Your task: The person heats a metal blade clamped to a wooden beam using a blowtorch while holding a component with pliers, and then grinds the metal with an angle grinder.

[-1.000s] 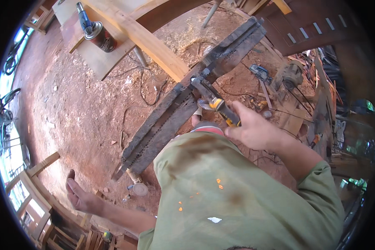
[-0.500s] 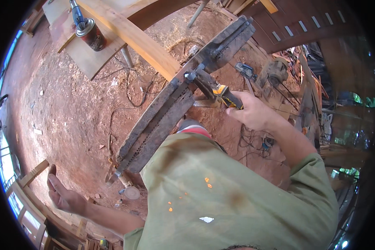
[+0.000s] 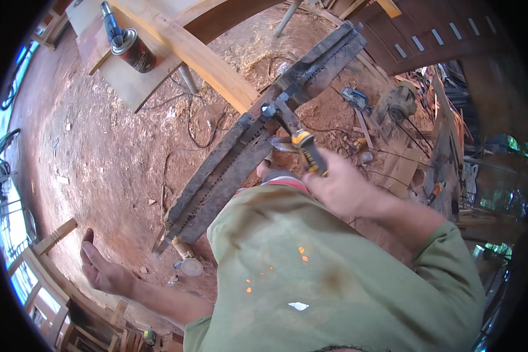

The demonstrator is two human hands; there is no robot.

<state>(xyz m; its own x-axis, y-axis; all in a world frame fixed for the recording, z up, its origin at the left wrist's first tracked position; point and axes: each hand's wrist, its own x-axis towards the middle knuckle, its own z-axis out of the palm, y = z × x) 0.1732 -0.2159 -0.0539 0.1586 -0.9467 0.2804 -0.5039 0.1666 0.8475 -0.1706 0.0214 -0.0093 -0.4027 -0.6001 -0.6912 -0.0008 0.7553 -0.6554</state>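
Nearest: my olive-green shirt (image 3: 334, 281), filling the lower frame.

My left hand (image 3: 102, 271): hangs out at my side, low left, fingers loosely spread, holding nothing, well apart from the work.

My right hand (image 3: 340, 188): closed around the yellow-and-black handle of a hammer (image 3: 293, 132), whose metal head sits against the plank.

Long dark plank (image 3: 264, 129): weathered, with rows of small holes or nails (too small to tell which), running diagonally from lower left to upper right, just ahead of my right hand.

Floor (image 3: 100, 152): red earth strewn with wood scraps, sawdust and loose dark cables; a small round lid (image 3: 191, 267) near the plank's lower end.

Beyond: a pale wooden surface (image 3: 129, 82) carrying a dark can with a blue torch head (image 3: 132, 47); a light timber beam (image 3: 211, 61) crossing it.

Far right: a motor-like machine (image 3: 400, 102), stacked lumber and clutter; dark slatted boards (image 3: 440, 35) at top.
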